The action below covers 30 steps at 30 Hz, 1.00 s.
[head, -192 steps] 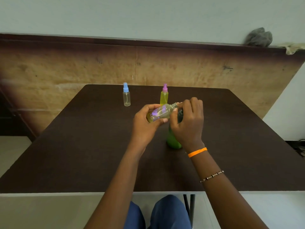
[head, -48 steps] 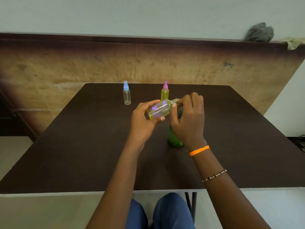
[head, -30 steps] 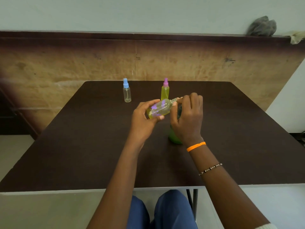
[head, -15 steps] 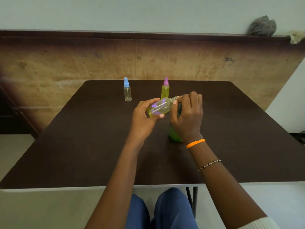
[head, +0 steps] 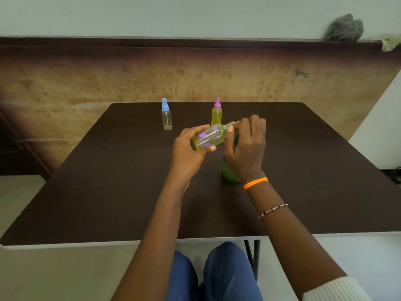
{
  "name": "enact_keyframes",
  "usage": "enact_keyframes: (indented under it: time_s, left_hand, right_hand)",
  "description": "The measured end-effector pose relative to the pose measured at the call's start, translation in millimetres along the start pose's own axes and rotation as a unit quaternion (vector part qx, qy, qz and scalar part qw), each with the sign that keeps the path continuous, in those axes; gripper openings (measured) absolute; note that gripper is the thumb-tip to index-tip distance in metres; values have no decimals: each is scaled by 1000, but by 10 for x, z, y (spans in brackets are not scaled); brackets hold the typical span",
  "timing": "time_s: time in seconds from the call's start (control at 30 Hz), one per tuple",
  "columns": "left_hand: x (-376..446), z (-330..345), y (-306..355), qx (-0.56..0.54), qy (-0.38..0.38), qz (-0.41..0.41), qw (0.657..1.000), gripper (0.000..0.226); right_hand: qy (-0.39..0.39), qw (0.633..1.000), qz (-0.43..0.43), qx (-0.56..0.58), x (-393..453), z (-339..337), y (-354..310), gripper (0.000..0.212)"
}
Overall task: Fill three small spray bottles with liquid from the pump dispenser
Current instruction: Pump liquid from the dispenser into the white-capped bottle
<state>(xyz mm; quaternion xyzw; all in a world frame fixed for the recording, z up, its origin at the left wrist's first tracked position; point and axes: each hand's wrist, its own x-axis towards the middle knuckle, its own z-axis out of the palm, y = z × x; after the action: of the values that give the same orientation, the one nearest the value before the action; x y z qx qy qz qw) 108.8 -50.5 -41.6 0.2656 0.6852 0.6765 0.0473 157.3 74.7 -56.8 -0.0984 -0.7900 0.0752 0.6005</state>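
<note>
The left hand [head: 191,148] grips a small clear spray bottle [head: 209,137], tilted almost flat with its open neck pointing to 3 o'clock; it already holds yellow-green liquid, and something purple, probably its cap, shows through it against the palm. The right hand [head: 246,148] is curled over the top of the green pump dispenser [head: 227,175], which stands on the worktop [head: 108,181] just right of centre. Its fingers [head: 256,127] lie over the pump head at the bottle's mouth; the nozzle itself is hidden, so I cannot tell whether it sits inside the neck.

To do this step well, I judge that the neck should stay tight against the nozzle and the bottle should tip upward as the level rises, since a nearly flat bottle will spill from its mouth. Short, full presses with the dispenser held steady should help.

At 12 o'clock, a bottle with a pink sprayer [head: 217,114] stands upright and looks full of yellow liquid. At 11 o'clock, well apart from it, a bottle with a blue sprayer [head: 166,115] looks empty, so it seems one is filled, one is under way and one is left.

The worktop is dark brown with a pale edge. Behind it runs a worn tan wall panel [head: 86,79] under a dark ledge, with a grey cloth [head: 345,28] lying on it at 1 o'clock.
</note>
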Motion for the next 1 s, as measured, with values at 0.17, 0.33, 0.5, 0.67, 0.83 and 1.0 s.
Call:
enact_keyframes:
  time_s: [0.17, 0.33, 0.5, 0.67, 0.83, 1.0]
  left_hand:
    - [7, 8, 21, -17, -5, 4, 1000, 55]
    - [15, 17, 0, -15, 0, 9, 1000, 54]
    - [15, -2, -3, 0, -9, -1, 1000, 53]
    - [10, 2, 39, -6, -11, 5, 1000, 53]
    - [14, 14, 28, 5, -8, 4, 1000, 53]
    - [5, -11, 43, 8, -7, 5, 1000, 53]
  right_hand:
    - [-16, 999, 28, 12, 102, -84, -100, 21]
    - [-14, 999, 33, 3, 66, -75, -118, 21]
    - [-12, 1000, 6, -5, 24, -22, -43, 18]
    - [-25, 999, 32, 28, 164, -102, -88, 17]
    - [-10, 1000, 1, 13, 61, -41, -4, 13]
    - [-7, 1000, 2, 24, 47, -37, -8, 15]
